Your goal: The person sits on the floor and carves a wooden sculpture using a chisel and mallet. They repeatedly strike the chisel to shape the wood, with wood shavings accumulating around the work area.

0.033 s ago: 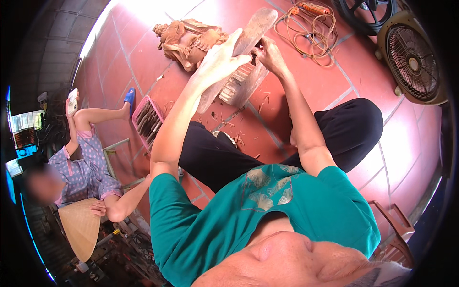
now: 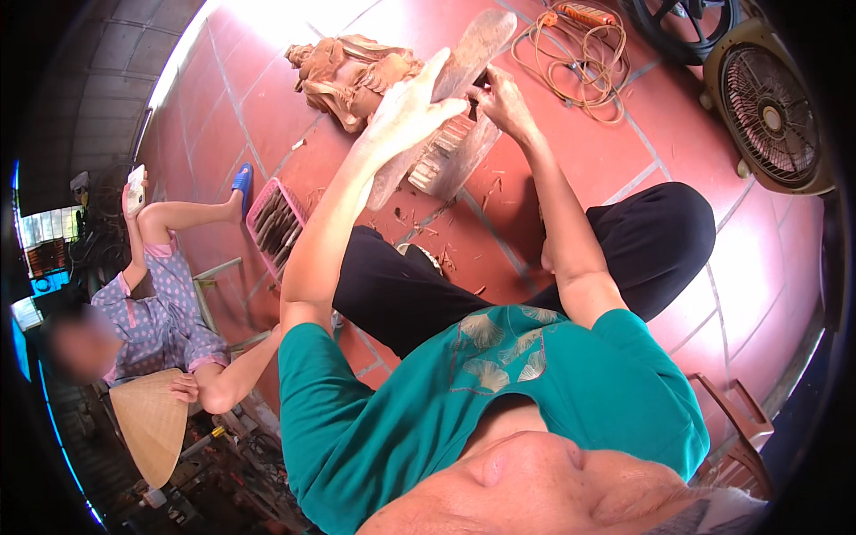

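Note:
A long, worn wooden plank (image 2: 481, 49) stretches diagonally in front of me. My left hand (image 2: 401, 116) grips it across the middle, thumb over it and index finger extended along its edge; the other fingers are mostly hidden. Closed at the plank's right side is my right hand (image 2: 504, 105), its fingertips pinched around something small and dark that I cannot make out. Below the hands lies a flat wooden block (image 2: 441, 159) with a ridged, pale section. A carved wooden figure (image 2: 343, 76) rests on its side on the floor, just beyond my left hand.
Wood shavings (image 2: 448, 254) litter the tiles between my legs. Left of them stands a pink basket (image 2: 254, 214) of carving tools. A coiled orange cord (image 2: 580, 62) and a box fan (image 2: 769, 111) occupy the right. Another person (image 2: 169, 303) sits at left, holding a phone and a conical hat.
The plank's far end and both hands have shifted very slightly upward in the picture. Everything else looks the same.

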Motion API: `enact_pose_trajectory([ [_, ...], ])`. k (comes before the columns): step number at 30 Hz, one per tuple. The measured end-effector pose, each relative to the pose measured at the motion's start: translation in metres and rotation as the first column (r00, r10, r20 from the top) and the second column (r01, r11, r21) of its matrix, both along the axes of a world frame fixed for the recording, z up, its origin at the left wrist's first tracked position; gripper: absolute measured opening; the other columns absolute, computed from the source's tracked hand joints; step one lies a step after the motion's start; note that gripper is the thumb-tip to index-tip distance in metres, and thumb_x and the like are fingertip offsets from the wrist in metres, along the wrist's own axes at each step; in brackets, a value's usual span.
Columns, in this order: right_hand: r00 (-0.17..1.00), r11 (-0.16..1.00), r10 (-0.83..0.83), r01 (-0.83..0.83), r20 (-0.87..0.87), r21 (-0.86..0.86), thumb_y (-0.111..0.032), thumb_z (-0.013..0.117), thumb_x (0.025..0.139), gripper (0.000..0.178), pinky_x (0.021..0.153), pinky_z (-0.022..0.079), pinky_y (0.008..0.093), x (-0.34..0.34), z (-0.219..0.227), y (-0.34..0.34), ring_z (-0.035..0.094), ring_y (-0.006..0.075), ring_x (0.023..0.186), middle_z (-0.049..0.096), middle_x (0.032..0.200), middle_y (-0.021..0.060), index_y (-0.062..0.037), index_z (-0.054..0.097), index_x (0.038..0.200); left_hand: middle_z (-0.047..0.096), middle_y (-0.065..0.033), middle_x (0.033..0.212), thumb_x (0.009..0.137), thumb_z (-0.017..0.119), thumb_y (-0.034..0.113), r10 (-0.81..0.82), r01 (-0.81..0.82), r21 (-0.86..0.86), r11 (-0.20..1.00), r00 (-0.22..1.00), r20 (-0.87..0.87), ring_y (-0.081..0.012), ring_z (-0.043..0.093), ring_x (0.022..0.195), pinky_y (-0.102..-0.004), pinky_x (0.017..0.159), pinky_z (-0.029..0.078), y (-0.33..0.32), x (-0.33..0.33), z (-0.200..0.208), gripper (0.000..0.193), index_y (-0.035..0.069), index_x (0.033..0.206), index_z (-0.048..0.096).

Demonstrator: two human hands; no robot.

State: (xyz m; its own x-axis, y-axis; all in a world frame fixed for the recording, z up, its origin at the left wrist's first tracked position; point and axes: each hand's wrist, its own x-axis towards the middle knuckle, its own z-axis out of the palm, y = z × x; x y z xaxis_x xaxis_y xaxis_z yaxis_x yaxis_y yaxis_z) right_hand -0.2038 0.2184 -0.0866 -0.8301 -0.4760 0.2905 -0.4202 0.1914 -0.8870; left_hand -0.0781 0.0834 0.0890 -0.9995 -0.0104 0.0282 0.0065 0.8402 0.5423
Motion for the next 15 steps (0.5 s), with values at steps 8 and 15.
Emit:
enact_pose_trajectory([
  [8, 1.000, 0.997, 0.001, -0.001, -0.012, 0.079, -0.032, 0.074, 0.086, 0.035, 0.075, 0.050, 0.0432, -0.004, 0.013, -0.001, 0.066, 0.0347, 0.087, 0.067, 0.086, 0.0168, -0.0029, 0.064, 0.102, 0.067, -0.0306, 0.113, 0.086, 0.072, 0.037, 0.033, -0.030, 0.061, 0.998, 0.999, -0.039, -0.0413, 0.068, 0.102, -0.0464, 0.095, 0.050, -0.015, -0.010, -0.019, 0.084, 0.006, 0.154, 0.033],
  [15, 0.989, 0.995, -0.036, 0.050, 0.144, -0.091, -0.033, 0.071, 0.089, 0.037, 0.076, 0.053, 0.0439, -0.020, -0.012, -0.010, 0.070, 0.0355, 0.085, 0.071, 0.087, 0.0204, 0.0011, 0.064, 0.103, 0.063, -0.0251, 0.129, 0.083, 0.073, 0.037, 0.062, -0.078, 0.125, 0.989, 0.989, 0.131, -0.0333, 0.064, 0.116, -0.0416, 0.105, 0.046, -0.022, -0.003, -0.013, 0.087, 0.006, 0.154, 0.033],
])
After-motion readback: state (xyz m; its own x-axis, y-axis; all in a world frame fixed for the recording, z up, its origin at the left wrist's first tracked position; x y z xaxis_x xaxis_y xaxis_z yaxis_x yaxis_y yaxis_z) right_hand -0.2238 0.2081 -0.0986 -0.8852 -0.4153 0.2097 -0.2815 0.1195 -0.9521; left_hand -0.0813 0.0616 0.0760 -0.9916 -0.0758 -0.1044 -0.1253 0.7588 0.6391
